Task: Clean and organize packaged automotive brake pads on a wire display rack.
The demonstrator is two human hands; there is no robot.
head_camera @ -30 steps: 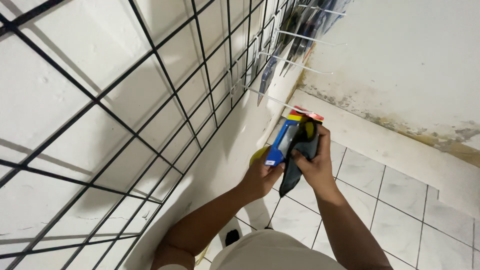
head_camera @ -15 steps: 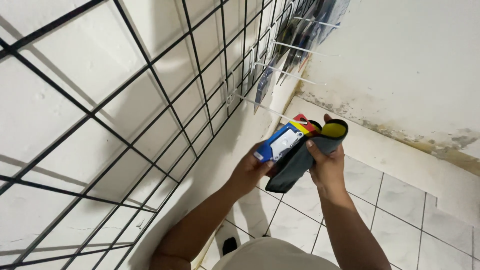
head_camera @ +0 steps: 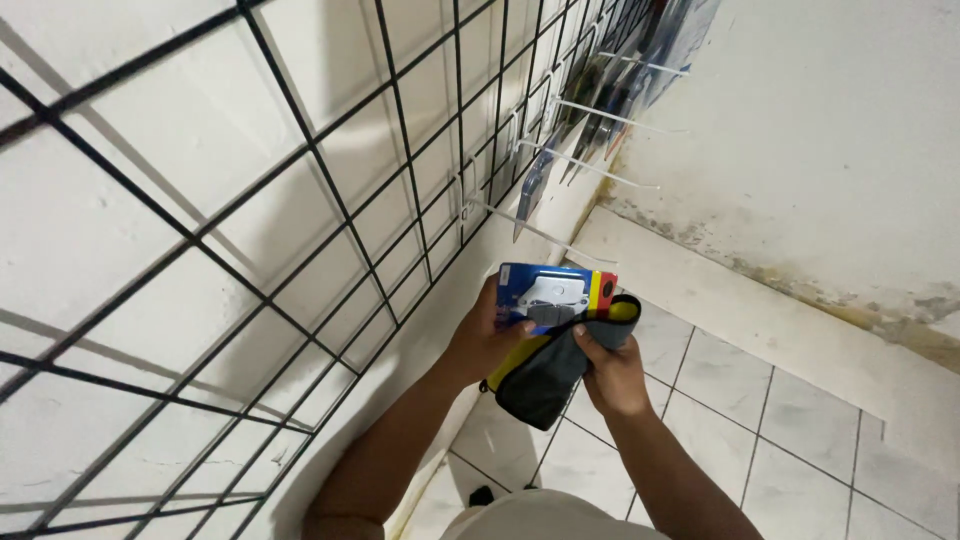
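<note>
Head view, left hand: the left hand (head_camera: 490, 335) was closed on the blue blister pack (head_camera: 553, 297), thumb lying across its lower front face, fingers hidden behind it.
Head view, right hand: the right hand (head_camera: 610, 372) was clamped on the dark grey cloth (head_camera: 545, 380), thumb on top near the cloth's upper end, fingers curled beneath.
Blue blister pack: held face up just above and to the left of the right hand, its white item showing in the middle and a red and yellow band along its right edge; its lower right part touched the cloth.
Dark grey cloth: it lay between the two hands, draped down from the right thumb toward the left wrist, with a yellow edge showing at its top and along its left side.
Surroundings: the black wire grid panel (head_camera: 330, 210) leaned against the white wall to the left; white pegs (head_camera: 600, 115) stuck out from it, with hanging packets (head_camera: 640, 60) farther up. Pale floor tiles (head_camera: 790, 440) lay below the hands.
</note>
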